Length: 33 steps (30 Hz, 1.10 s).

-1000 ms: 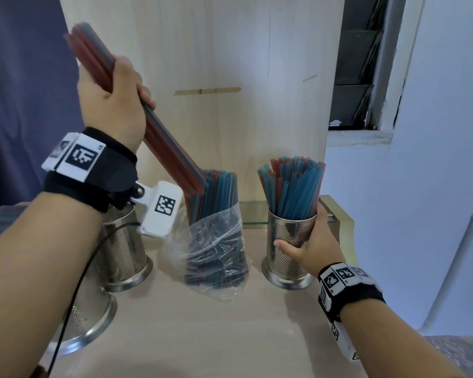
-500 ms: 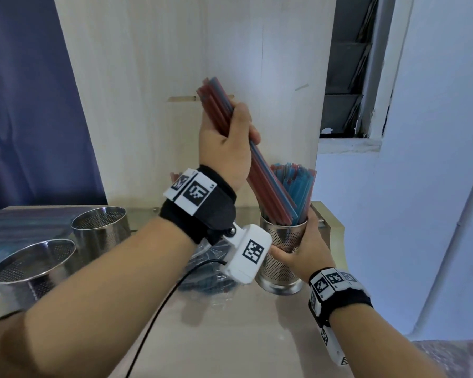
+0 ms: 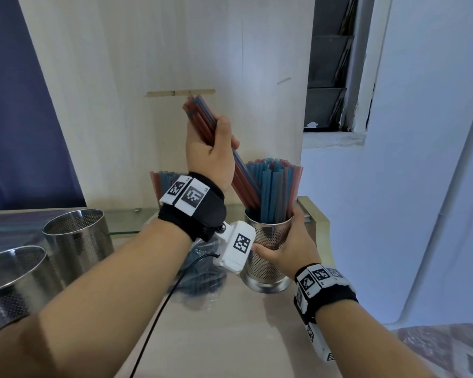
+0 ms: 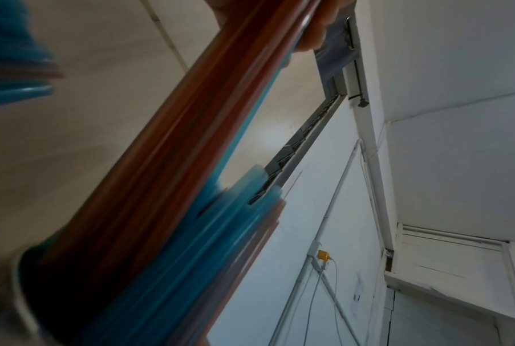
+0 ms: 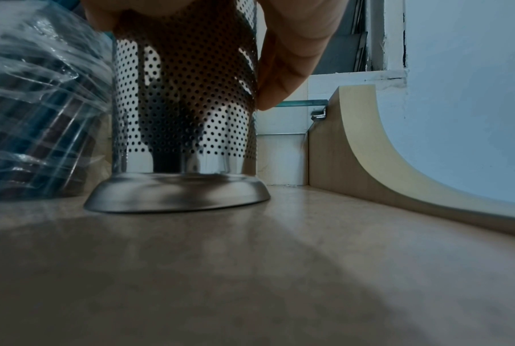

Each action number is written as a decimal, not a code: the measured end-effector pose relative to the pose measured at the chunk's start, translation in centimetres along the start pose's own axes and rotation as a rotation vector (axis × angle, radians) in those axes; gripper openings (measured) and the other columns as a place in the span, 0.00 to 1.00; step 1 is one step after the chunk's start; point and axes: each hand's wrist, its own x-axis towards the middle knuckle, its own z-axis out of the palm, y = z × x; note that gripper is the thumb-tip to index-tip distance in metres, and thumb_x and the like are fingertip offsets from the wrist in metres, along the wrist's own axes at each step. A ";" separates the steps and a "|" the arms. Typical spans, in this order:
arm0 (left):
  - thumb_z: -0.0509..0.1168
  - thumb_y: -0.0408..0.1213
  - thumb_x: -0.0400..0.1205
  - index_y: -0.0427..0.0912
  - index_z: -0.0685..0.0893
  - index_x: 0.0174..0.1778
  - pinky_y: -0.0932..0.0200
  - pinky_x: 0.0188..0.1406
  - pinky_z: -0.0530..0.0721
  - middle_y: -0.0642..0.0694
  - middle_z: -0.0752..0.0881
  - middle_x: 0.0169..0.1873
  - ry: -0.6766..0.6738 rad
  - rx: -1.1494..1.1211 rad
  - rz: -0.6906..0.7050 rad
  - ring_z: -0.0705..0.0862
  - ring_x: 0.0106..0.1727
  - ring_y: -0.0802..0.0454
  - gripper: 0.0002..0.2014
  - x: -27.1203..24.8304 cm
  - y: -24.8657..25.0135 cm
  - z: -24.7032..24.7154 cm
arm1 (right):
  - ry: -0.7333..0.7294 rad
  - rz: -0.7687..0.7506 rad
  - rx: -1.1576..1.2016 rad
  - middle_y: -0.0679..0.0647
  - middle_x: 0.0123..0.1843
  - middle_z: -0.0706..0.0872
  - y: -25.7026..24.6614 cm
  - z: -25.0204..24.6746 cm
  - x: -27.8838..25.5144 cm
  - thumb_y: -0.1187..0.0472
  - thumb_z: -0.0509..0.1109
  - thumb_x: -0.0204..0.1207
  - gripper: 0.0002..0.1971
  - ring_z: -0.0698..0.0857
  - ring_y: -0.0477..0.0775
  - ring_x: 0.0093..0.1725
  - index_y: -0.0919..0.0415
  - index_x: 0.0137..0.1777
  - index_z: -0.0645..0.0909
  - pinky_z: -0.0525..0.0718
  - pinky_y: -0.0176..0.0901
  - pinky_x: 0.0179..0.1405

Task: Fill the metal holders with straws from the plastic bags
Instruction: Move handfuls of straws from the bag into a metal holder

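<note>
My left hand (image 3: 212, 156) had lowered its clenched straw bundle (image 3: 202, 118) into the perforated holder (image 3: 268, 241), gripped by my right hand (image 3: 290, 249); crowded straws could jam and spill.

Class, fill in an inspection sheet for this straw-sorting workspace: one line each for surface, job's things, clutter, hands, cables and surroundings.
Surface: pale wooden counter with a glass shelf strip at the back.
Job's things: perforated metal holder upright on the counter, packed with blue and red straws; two empty holders at left; plastic bag of straws beside the filled holder.
Clutter: nothing seen.
Hands: left hand grips a slanted bundle of straws, lower ends entering the filled holder; right hand grips that holder's wall.
Cables: black cable hanging from the left wrist camera.
Surroundings: wooden back panel, white wall, louvred window at upper right.
</note>
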 end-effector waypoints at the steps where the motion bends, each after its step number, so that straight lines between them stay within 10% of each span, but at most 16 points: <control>1: 0.62 0.42 0.82 0.47 0.74 0.43 0.53 0.33 0.82 0.57 0.81 0.20 -0.012 -0.008 -0.014 0.80 0.25 0.54 0.04 0.0 -0.4 0.0 | 0.001 0.000 0.003 0.37 0.65 0.74 0.0 0.0 0.0 0.45 0.88 0.56 0.52 0.78 0.40 0.60 0.37 0.73 0.55 0.77 0.36 0.61; 10: 0.62 0.37 0.86 0.39 0.77 0.35 0.52 0.37 0.84 0.53 0.81 0.21 -0.126 0.093 -0.212 0.80 0.27 0.51 0.13 1.4 -2.9 -0.8 | 0.003 0.006 -0.004 0.36 0.65 0.74 0.1 0.0 0.0 0.45 0.88 0.56 0.55 0.79 0.41 0.63 0.42 0.77 0.55 0.76 0.35 0.62; 15: 0.65 0.37 0.85 0.45 0.80 0.35 0.68 0.33 0.78 0.59 0.83 0.22 -0.318 0.247 -0.178 0.80 0.26 0.65 0.11 1.8 -2.4 -0.2 | 0.003 0.014 -0.015 0.39 0.69 0.77 0.0 0.1 0.1 0.44 0.88 0.56 0.54 0.80 0.43 0.66 0.41 0.76 0.55 0.76 0.35 0.62; 20: 0.66 0.53 0.77 0.45 0.81 0.50 0.57 0.52 0.81 0.48 0.84 0.46 -0.605 0.400 -0.170 0.83 0.50 0.53 0.16 0.0 -2.4 1.6 | 0.009 0.032 -0.031 0.35 0.63 0.72 -0.3 -0.1 -0.2 0.45 0.88 0.57 0.55 0.78 0.41 0.59 0.47 0.79 0.56 0.74 0.34 0.59; 26: 0.67 0.56 0.80 0.72 0.69 0.47 0.39 0.77 0.69 0.44 0.68 0.75 -0.485 0.430 -0.259 0.67 0.76 0.45 0.11 -2.9 -3.7 1.0 | 0.005 0.026 -0.046 0.39 0.67 0.75 -0.3 -0.1 -0.3 0.42 0.87 0.56 0.55 0.80 0.43 0.65 0.39 0.76 0.53 0.77 0.37 0.63; 30: 0.72 0.60 0.72 0.63 0.55 0.79 0.44 0.73 0.74 0.44 0.64 0.79 -0.450 0.318 -0.330 0.69 0.76 0.50 0.43 -4.1 -5.1 0.3 | 0.011 0.024 -0.049 0.43 0.69 0.78 -0.1 0.1 -0.3 0.41 0.87 0.54 0.54 0.81 0.45 0.65 0.39 0.74 0.53 0.77 0.37 0.62; 33: 0.82 0.55 0.61 0.61 0.41 0.81 0.50 0.71 0.74 0.49 0.69 0.75 -0.523 0.399 -0.400 0.73 0.71 0.52 0.64 -5.7 -6.1 0.2 | 0.018 0.022 -0.056 0.41 0.64 0.77 0.0 0.3 -0.2 0.42 0.88 0.54 0.51 0.82 0.44 0.61 0.35 0.68 0.54 0.77 0.34 0.58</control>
